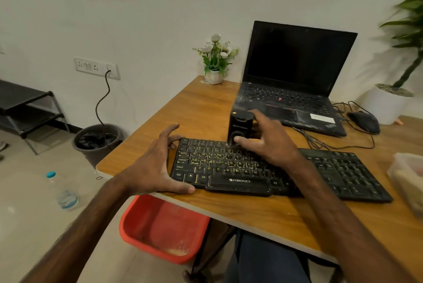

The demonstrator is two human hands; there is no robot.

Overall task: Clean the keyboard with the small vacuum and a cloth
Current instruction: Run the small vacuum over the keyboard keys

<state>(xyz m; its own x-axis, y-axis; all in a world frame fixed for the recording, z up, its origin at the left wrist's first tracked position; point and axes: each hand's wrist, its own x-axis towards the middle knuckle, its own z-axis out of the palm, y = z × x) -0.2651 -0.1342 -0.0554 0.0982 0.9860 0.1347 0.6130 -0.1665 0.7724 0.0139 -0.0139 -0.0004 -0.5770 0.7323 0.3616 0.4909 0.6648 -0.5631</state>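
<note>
Closest to me, under the bench's (274, 218) near edge, a red tub (160, 225) sits on the floor by the seated person's knee, with pale grit in its bottom. A water bottle (64, 191) lies on the tiles further left.

On the bench, the keyboard (229, 168) lies along the front edge. The left hand (158, 163) braces its left end in a wide grip, thumb at the near edge and fingers curled at the far corner. The right hand (267, 141) holds the small vacuum (239, 126) upright, its grip wrapped round the black body, with the nozzle down on the top row of keys.

Yellowish specks show between the keys on the left half. I'd judge the vacuuming is under way but far from finished. The right half looks cleaner, though I can't be sure. I see no cloth anywhere, so the wiping seems not yet begun.

A clear plastic container (409, 179) sits at the bench's right edge. Beyond the keyboard is an open laptop (295, 63) with a dark screen and a smeared palm rest. A wired mouse (364, 121) lies beside it, and a small pot of white flowers (215, 61) stands at the far corner.

Against the wall a cable runs from the socket plate (96, 67) down toward a dark bin (96, 143). A low black shelf (25, 109) stands at far left and a tall plant (407, 38) at far right.
</note>
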